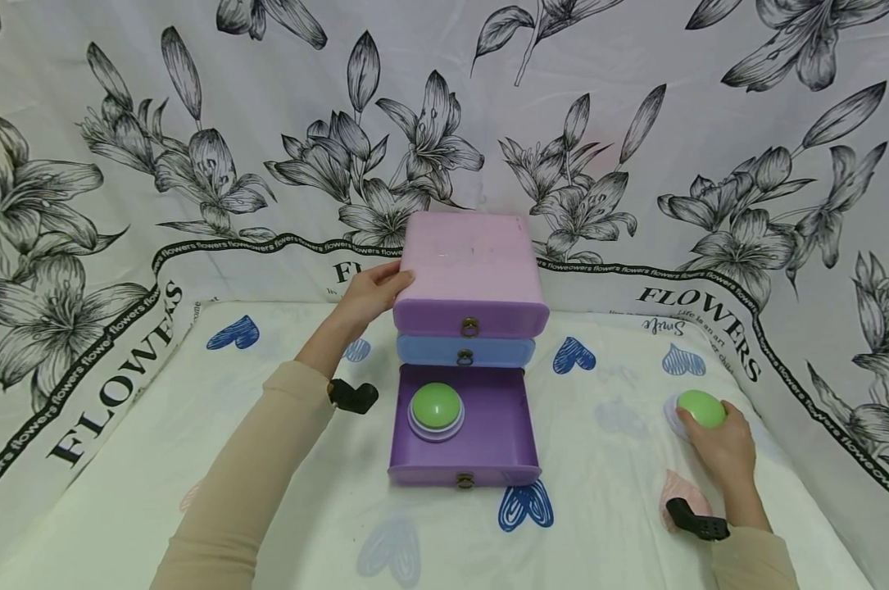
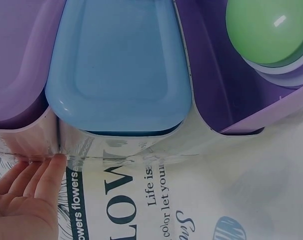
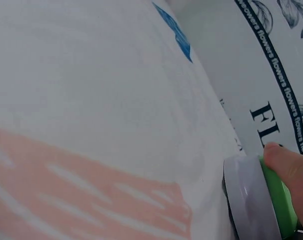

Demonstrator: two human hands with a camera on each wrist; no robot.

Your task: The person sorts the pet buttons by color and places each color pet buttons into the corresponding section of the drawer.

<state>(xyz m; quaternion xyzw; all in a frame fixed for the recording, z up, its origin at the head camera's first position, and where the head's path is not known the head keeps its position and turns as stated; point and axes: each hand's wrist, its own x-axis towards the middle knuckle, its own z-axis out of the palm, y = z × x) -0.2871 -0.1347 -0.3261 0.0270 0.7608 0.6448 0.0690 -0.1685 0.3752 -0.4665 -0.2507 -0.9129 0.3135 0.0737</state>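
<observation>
A small chest of drawers (image 1: pixel 473 258) with a pink top stands in the middle of the head view. My left hand (image 1: pixel 374 291) rests against its upper left side; in the left wrist view the fingers (image 2: pixel 46 182) lie straight along the wall. The purple bottom drawer (image 1: pixel 497 426) is pulled out, while the blue middle drawer (image 1: pixel 499 351) and purple top drawer (image 1: pixel 433 319) are closed. Inside the bottom drawer, at its left, sits a green push button (image 1: pixel 435 407) on a white base. Far to the right, my right hand (image 1: pixel 727 455) grips a second green push button (image 1: pixel 702 407), tilted, its white base (image 3: pixel 251 200) facing left.
A white cloth (image 1: pixel 614 508) with blue and pink hearts covers the surface. Behind and at both sides hangs a white curtain (image 1: pixel 577 65) printed with black flowers and lettering. Black straps with small devices (image 1: pixel 354 397) sit at both wrists.
</observation>
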